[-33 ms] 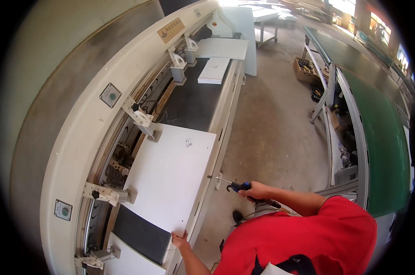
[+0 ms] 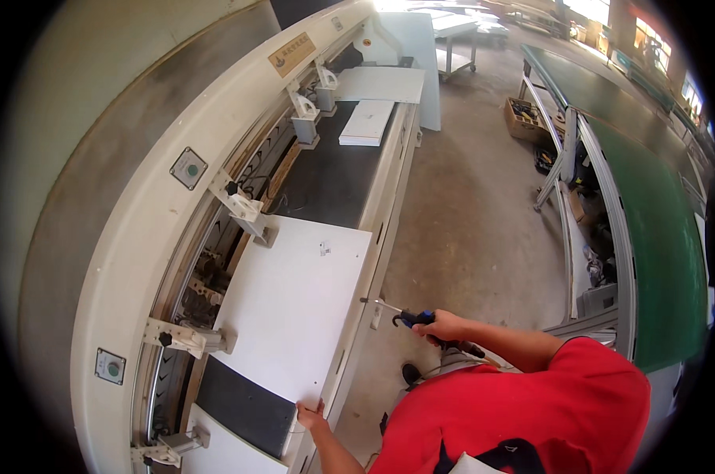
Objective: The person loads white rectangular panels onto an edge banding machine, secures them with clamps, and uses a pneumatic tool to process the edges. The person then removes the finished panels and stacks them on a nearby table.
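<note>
A large white panel lies on the dark bed of a long cream-coloured machine. My left hand grips the panel's near right corner, with part of the fingers hidden at the edge. To the right of the machine, my right hand is closed round a black and blue air blow gun. The gun's thin metal nozzle points left toward the panel's long edge, a little apart from it. A hose runs from the gun back toward my body. Small holes show near the panel's right edge.
Clamp heads line the machine's rail, two of them over the panel's left edge. Another white panel lies nearest me; a stack of narrow white boards sits farther off. A green-topped conveyor table stands right, beside a wooden box.
</note>
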Tool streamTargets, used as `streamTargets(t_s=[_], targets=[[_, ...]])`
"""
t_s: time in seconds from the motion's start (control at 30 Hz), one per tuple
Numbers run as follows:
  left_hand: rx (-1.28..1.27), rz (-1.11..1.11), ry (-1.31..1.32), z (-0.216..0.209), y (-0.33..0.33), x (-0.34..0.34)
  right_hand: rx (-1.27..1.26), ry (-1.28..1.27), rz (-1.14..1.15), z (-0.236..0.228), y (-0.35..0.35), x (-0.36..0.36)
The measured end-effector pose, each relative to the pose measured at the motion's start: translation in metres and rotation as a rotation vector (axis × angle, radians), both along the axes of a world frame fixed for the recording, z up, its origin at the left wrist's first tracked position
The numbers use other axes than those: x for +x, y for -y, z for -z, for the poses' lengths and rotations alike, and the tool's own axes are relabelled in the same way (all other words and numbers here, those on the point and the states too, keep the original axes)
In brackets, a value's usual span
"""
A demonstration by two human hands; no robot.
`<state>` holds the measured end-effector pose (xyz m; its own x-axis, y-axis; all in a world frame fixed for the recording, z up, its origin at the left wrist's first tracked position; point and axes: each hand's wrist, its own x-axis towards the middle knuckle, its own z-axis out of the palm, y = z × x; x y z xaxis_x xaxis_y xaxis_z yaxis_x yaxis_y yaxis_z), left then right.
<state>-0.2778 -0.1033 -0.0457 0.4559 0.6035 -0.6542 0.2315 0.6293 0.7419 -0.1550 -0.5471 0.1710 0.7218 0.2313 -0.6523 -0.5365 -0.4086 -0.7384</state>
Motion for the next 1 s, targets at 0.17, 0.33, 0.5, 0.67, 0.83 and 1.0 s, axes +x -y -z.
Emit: streamTargets(t_s=[0.17, 0.33, 0.5, 0.67, 0.83, 1.0], targets=[[0.127, -0.039, -0.088, -0.003, -0.001, -0.001, 0.095, 0.091, 0.255, 0.029, 0.034, 0.012], [0.137, -0.035, 0.000, 0.030, -0.026, -0.013, 0.127, 0.019, 0.359, 0.040, 0.031, 0.016], [0.026, -0.026, 0.104, 0.045, -0.034, -0.021, 0.046, 0.005, -0.026, 0.021, -0.015, -0.005], [0.020, 0.010, -0.086, -0.016, 0.000, 0.000, -0.143, -0.040, -0.501, 0.036, -0.048, -0.027], [0.019, -0.067, -0.086, -0.030, 0.011, 0.006, 0.040, 0.015, -0.018, 0.053, -0.024, 0.017], [0.096, -0.084, -0.160, -0.019, 0.014, 0.015, 0.072, 0.017, 0.046, 0.047, 0.003, 0.047]])
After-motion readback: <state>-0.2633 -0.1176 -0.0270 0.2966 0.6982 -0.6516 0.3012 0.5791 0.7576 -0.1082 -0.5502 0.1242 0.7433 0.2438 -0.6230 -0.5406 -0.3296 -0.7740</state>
